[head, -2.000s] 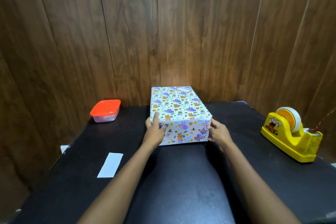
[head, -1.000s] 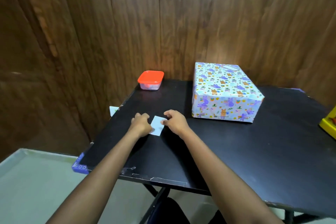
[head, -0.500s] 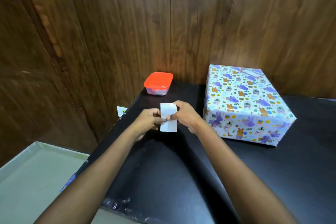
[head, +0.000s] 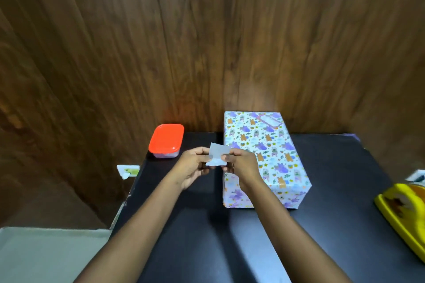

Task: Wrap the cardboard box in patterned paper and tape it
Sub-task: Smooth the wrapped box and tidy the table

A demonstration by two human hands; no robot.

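Now that the small white paper slip (head: 218,154) is lifted off the black tabletop (head: 230,241), left hand (head: 195,166) and right hand (head: 242,164) pinch it between their fingers (head: 200,153). One paper-wrapped cardboard box (head: 271,158) stands fully covered behind it, so probably only a label remains. One red-lidded plastic container (head: 166,140) and one yellow tape dispenser (head: 404,220) are also there.
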